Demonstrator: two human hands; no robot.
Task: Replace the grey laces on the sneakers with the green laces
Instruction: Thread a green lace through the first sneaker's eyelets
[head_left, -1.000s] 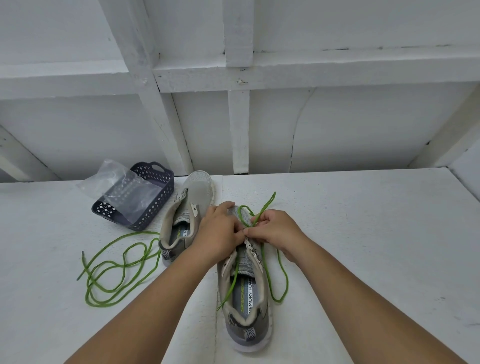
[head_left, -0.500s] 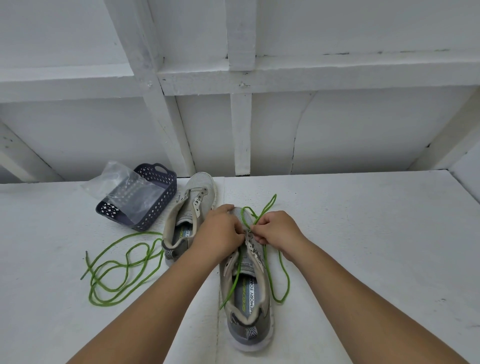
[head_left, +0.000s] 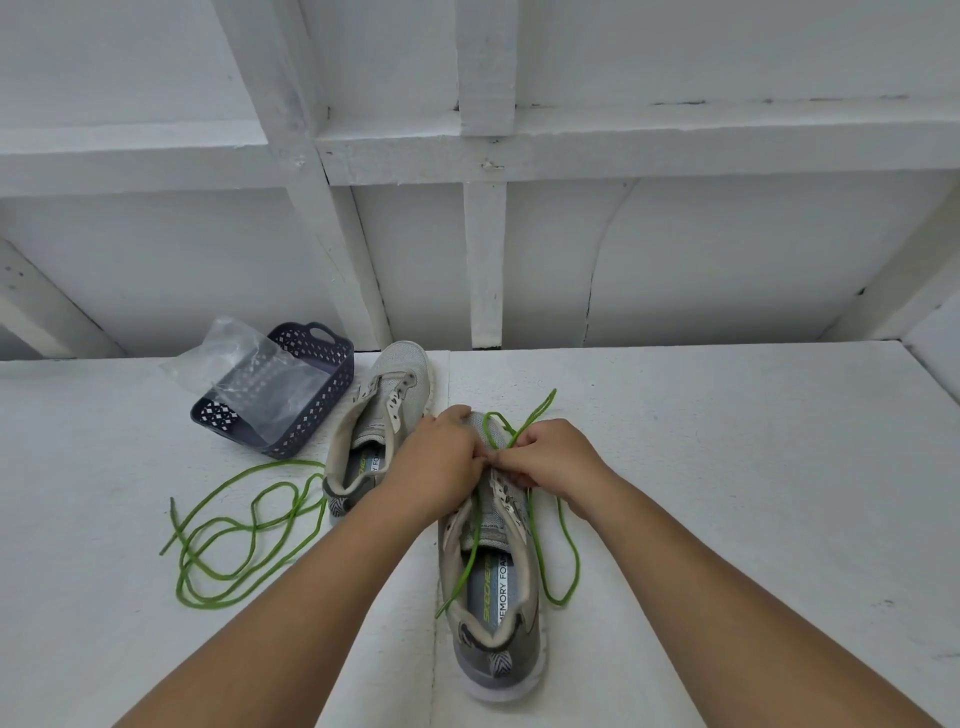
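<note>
green lace (head_left: 537, 525) was being threaded through the low eyelets of the near sneaker (head_left: 491, 582), and the step was judged to be an early crossing near the toe. both hands were curled together over the front of that sneaker: the left hand (head_left: 441, 465) was clamped on the shoe and seemingly on the lace, while the lace was pinched by the fingertips of the right hand (head_left: 550, 457). exactly which eyelet was being fed could not be told, since it was hidden by the knuckles. for a good result, the lace tip would best be kept stiff and straight, pushed from underneath, and both ends evened before the next crossing; the loose loop beside the sneaker's right flank could snag if pulled fast.

the near sneaker was seen as grey mesh with a pale tongue, a printed insole and a striped heel tab, its heel toward the person. no grey lace was visible on it. a second sneaker (head_left: 384, 415) lay unlaced just left of and beyond it, a second green lace (head_left: 234, 535) was coiled further left, and a dark basket (head_left: 311, 415) with a clear bag (head_left: 244, 364) stood beyond that.
</note>
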